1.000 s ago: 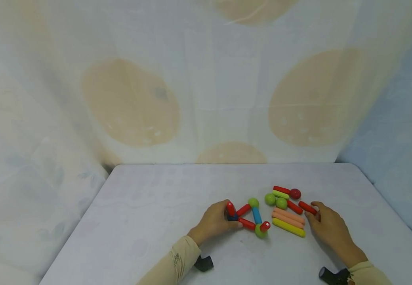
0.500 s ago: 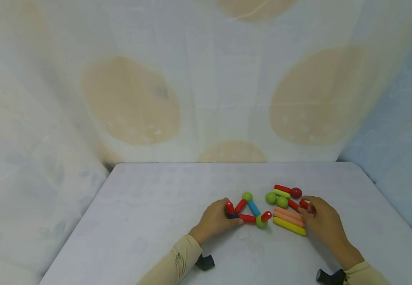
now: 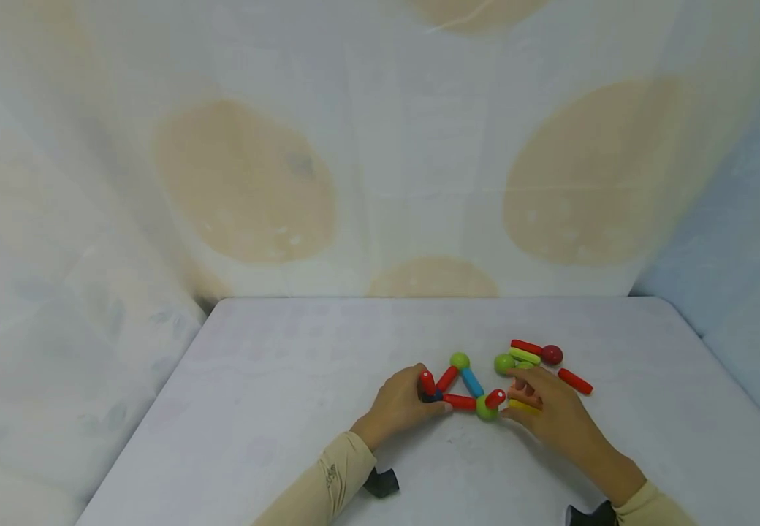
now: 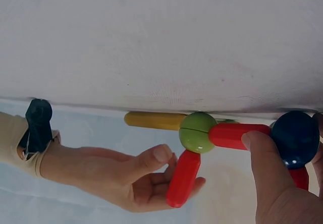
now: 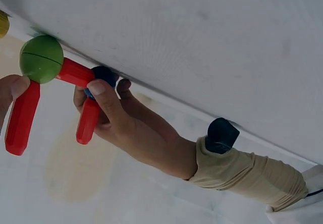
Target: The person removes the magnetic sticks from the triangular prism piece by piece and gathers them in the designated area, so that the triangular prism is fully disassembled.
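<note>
Left hand (image 3: pixel 398 402) curled around dark blue plastic ball (image 3: pixel 427 397) at left corner of flat stick-and-ball triangle on white table (image 3: pixel 288 380), right hand (image 3: pixel 547 409) pinching upright short red plastic stick (image 3: pixel 495 398) on near green plastic ball (image 3: pixel 484 410), loose sticks and balls just right.

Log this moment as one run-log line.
left hand: holds dark blue ball at triangle corner | right hand: pinches upright red stick on green ball | loose sticks on table

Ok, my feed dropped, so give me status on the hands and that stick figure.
Left hand grips the dark blue ball. Right hand touches the upright red stick on the green ball. Loose pieces behind right hand.
</note>
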